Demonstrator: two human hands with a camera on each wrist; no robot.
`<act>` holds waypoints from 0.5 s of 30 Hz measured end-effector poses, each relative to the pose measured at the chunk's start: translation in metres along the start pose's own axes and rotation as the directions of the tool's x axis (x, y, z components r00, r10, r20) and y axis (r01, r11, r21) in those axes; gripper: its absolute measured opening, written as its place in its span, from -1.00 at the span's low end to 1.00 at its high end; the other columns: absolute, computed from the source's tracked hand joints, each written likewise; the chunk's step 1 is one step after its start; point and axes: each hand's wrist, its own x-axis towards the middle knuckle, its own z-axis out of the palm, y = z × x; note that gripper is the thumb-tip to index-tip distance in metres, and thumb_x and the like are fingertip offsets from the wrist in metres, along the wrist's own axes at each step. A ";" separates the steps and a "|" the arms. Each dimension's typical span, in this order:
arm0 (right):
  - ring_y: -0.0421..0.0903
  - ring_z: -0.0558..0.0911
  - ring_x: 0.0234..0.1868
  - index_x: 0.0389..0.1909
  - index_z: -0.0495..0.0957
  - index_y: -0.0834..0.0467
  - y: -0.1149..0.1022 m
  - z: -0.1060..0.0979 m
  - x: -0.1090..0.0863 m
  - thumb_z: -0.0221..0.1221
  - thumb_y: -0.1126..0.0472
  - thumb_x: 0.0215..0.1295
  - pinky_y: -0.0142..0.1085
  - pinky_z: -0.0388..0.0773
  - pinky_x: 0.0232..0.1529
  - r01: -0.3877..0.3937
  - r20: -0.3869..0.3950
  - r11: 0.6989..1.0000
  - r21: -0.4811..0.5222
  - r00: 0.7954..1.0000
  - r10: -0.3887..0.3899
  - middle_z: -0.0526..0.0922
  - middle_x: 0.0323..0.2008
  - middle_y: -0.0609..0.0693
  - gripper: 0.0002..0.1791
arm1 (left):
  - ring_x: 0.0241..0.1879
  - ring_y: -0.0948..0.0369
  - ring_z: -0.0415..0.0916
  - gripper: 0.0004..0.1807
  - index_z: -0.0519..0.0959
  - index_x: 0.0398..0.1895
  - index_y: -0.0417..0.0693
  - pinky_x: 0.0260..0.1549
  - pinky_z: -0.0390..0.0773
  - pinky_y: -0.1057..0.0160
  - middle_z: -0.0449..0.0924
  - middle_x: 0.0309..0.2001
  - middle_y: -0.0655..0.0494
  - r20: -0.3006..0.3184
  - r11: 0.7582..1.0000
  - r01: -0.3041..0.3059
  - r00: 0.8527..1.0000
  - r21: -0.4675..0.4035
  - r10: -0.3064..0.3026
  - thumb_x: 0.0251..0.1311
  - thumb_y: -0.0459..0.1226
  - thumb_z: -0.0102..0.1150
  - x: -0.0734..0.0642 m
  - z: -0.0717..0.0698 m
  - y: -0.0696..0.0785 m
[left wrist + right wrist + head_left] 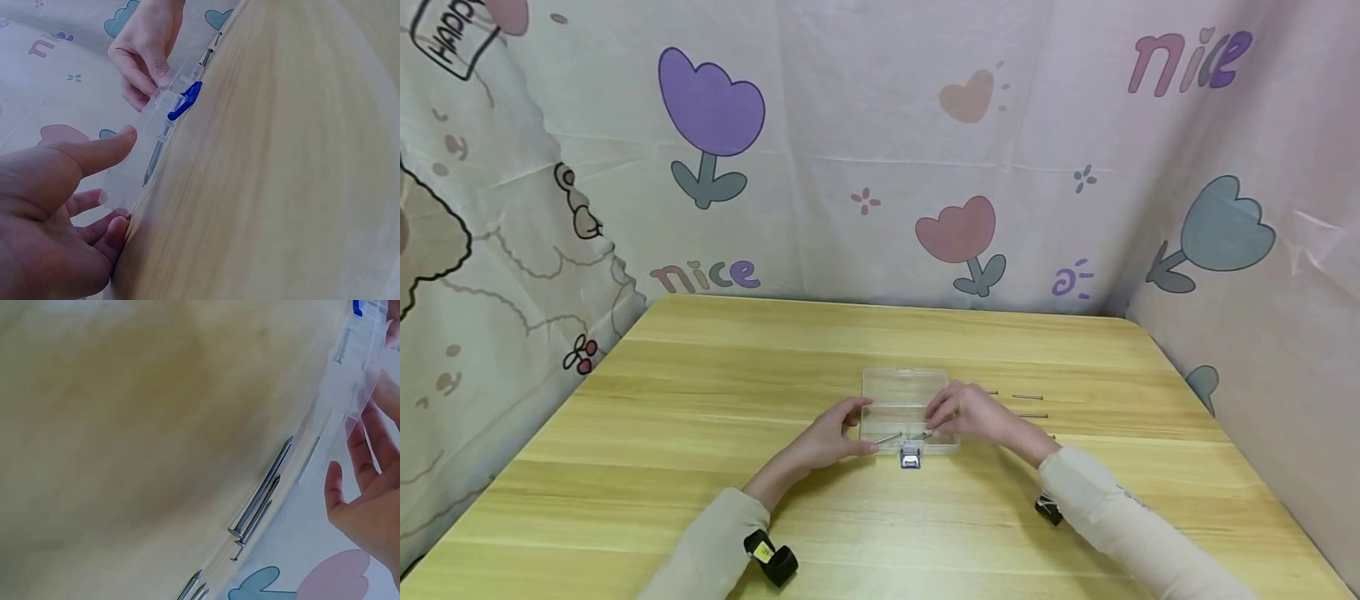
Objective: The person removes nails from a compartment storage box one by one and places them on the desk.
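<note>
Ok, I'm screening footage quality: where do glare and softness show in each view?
Head: bright overall, a pale sheen on the table nearest the camera, the clear box faint against it; left wrist: dim, table grain soft; right wrist: dim, table smeared, nails sharper.

L hand [53, 194] holds near end of clear box [130, 172]. Past grip: nail [152, 161] in box, then blue latch [186, 103]; farther off, R hand [147, 47] w/ fingers at box's other end.

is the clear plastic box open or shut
Open: the clear plastic box has its lid folded back on the far side, opposite the blue latch, with a nail in the uncovered near part.
</note>
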 end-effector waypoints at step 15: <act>-0.14 0.66 -0.30 -0.42 0.76 0.14 0.003 0.008 -0.001 0.46 0.34 -0.10 -0.41 0.55 -0.22 0.196 -0.033 0.962 -0.191 0.978 -0.206 0.70 -0.34 0.00 -0.85 | 0.09 0.02 0.34 -0.23 0.35 0.33 -0.16 0.05 0.37 -0.02 0.42 0.13 -0.02 -0.007 1.000 0.001 1.000 0.001 -0.001 0.02 -0.27 0.46 0.000 0.001 0.002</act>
